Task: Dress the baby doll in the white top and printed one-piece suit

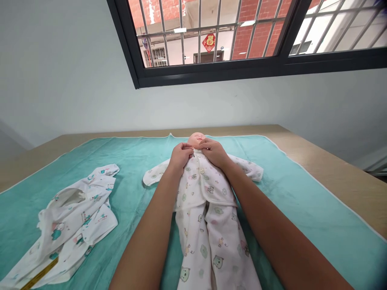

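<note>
A baby doll (197,137) lies on its back with its head toward the wall. It wears a white printed jacket (201,181) and matching trousers (219,245); the jacket's sleeves spread out to both sides. At the doll's neck, my left hand (181,155) pinches the collar on the left side. Opposite it, my right hand (213,152) has its fingers closed on the collar's right side, just below the chin. The fingertips hide part of the neckline.
A teal cloth (130,185) covers most of the wooden table (326,161). Crumpled white printed baby clothes (75,221) lie at the left, with a yellow strip (40,274) across them. Behind the table are a wall and a barred window (211,70).
</note>
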A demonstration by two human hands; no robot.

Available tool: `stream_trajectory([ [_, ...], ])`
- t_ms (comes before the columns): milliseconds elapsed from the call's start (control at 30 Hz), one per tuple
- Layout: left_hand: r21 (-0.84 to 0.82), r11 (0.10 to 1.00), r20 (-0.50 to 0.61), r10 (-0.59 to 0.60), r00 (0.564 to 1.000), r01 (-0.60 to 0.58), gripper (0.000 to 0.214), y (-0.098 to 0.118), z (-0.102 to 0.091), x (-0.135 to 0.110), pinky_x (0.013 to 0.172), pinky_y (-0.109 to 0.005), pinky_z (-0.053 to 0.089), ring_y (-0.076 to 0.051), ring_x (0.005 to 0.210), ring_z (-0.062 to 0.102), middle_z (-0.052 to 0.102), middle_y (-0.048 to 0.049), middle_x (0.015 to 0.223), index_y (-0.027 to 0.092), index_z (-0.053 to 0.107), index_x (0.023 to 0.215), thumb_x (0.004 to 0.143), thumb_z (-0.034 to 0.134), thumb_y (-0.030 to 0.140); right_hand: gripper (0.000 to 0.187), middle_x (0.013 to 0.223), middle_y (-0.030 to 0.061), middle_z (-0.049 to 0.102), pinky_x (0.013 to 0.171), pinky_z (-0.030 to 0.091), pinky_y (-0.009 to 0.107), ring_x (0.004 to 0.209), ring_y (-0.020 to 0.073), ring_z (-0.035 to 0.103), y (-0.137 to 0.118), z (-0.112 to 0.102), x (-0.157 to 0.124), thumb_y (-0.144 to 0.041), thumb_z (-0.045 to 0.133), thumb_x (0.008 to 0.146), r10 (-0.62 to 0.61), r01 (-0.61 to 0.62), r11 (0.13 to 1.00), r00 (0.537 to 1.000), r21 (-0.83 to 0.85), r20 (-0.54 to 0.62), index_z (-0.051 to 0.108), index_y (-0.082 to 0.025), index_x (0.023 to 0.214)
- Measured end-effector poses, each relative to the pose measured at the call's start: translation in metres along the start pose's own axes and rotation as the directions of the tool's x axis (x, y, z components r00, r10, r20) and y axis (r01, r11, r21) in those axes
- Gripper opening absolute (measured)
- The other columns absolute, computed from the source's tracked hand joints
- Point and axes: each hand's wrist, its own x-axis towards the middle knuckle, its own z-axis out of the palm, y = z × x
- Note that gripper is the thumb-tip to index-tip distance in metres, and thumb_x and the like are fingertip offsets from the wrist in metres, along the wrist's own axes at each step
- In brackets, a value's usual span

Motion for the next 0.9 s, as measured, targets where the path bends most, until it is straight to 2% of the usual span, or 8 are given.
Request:
stream_trajectory([
  [133, 0.233, 0.967, -0.127, 0.136, 0.983, -0.104, 0.020, -0.014, -0.010, 0.011, 0.071, -0.026, 0.045, -0.015, 0.083, 0.062, 0.067, -0.0054, 0.102, 0.020, 0.058, 0.093, 0.079, 0.047, 0.011, 0.026, 0.110, 0.0021, 0.070, 0.099, 0.043, 0.035, 0.108, 0.0197, 0.061, 0.005, -0.003, -0.004, -0.020, 0.052, 0.081, 0.214, -0.204, 0.976, 0.967, 0.078, -0.140, 0.075, -0.025, 0.092],
  [233, 0.458, 0.878, -0.131, 0.218, 0.967, -0.136, 0.016, -0.030, -0.019, 0.016, 0.083, -0.029, 0.042, -0.020, 0.102, 0.060, 0.068, -0.0056, 0.104, 0.022, 0.062, 0.088, 0.084, 0.047, 0.018, 0.025, 0.111, 0.0022, 0.070, 0.096, 0.045, 0.035, 0.106, 0.0201, 0.061, 0.017, -0.006, -0.008, -0.028, 0.051, 0.085, 0.257, -0.257, 0.966, 0.946, 0.026, -0.197, 0.072, -0.024, 0.099],
  [333, 0.650, 0.753, -0.121, 0.236, 0.964, -0.103, 0.025, -0.047, -0.024, 0.015, 0.083, -0.034, 0.040, -0.025, 0.097, 0.062, 0.070, -0.0095, 0.092, 0.021, 0.064, 0.084, 0.092, 0.042, 0.029, 0.028, 0.108, 0.0028, 0.071, 0.089, 0.047, 0.030, 0.100, 0.0181, 0.063, 0.032, -0.006, -0.014, -0.025, 0.043, 0.089, 0.197, -0.237, 0.953, 0.958, -0.187, -0.210, 0.069, -0.023, 0.101],
  [500, 0.829, 0.551, -0.071, 0.275, 0.959, -0.097, 0.043, -0.060, -0.031, 0.004, 0.083, -0.039, 0.039, -0.029, 0.094, 0.063, 0.070, -0.0146, 0.094, 0.017, 0.065, 0.090, 0.098, 0.028, 0.038, 0.031, 0.097, 0.0064, 0.070, 0.075, 0.044, 0.030, 0.089, 0.0203, 0.062, 0.040, -0.015, -0.035, -0.025, 0.034, 0.095, 0.169, -0.217, 0.829, 0.976, -0.516, -0.138, 0.065, -0.022, 0.093],
  [600, 0.883, 0.447, 0.011, 0.285, 0.958, -0.143, 0.044, -0.063, -0.045, -0.004, 0.083, -0.038, 0.039, -0.029, 0.096, 0.063, 0.069, -0.0130, 0.098, 0.017, 0.064, 0.099, 0.099, 0.028, 0.042, 0.031, 0.091, 0.0093, 0.069, 0.076, 0.041, 0.033, 0.087, 0.0239, 0.061, 0.039, -0.036, -0.059, -0.035, 0.037, 0.097, 0.132, -0.118, 0.762, 0.991, -0.637, -0.027, 0.064, -0.021, 0.094],
  [733, 0.954, 0.161, 0.200, 0.280, 0.939, -0.251, 0.051, -0.071, -0.075, -0.016, 0.079, -0.033, 0.041, -0.026, 0.103, 0.060, 0.065, -0.0118, 0.113, 0.018, 0.051, 0.130, 0.098, 0.029, 0.051, 0.042, 0.101, 0.0122, 0.068, 0.080, 0.042, 0.036, 0.094, 0.0272, 0.060, 0.046, -0.080, -0.092, -0.050, 0.037, 0.097, 0.129, 0.057, 0.628, 0.976, -0.776, 0.176, 0.059, -0.018, 0.116],
  [800, 0.962, 0.075, 0.235, 0.272, 0.933, -0.264, 0.061, -0.075, -0.090, -0.022, 0.079, -0.032, 0.041, -0.026, 0.106, 0.058, 0.061, -0.0126, 0.122, 0.020, 0.035, 0.145, 0.096, 0.032, 0.056, 0.045, 0.110, 0.0116, 0.067, 0.084, 0.044, 0.038, 0.100, 0.0281, 0.060, 0.055, -0.101, -0.104, -0.052, 0.042, 0.095, 0.172, 0.029, 0.659, 0.967, -0.751, 0.188, 0.056, -0.020, 0.123],
  [900, 0.971, 0.047, 0.216, 0.243, 0.946, -0.233, 0.067, -0.079, -0.108, -0.030, 0.081, -0.034, 0.041, -0.028, 0.107, 0.057, 0.058, -0.0129, 0.126, 0.021, 0.027, 0.151, 0.094, 0.035, 0.058, 0.044, 0.125, 0.0095, 0.063, 0.091, 0.045, 0.040, 0.111, 0.0289, 0.058, 0.069, -0.123, -0.116, -0.051, 0.044, 0.093, 0.250, -0.062, 0.738, 0.950, -0.671, 0.187, 0.056, -0.024, 0.126],
])
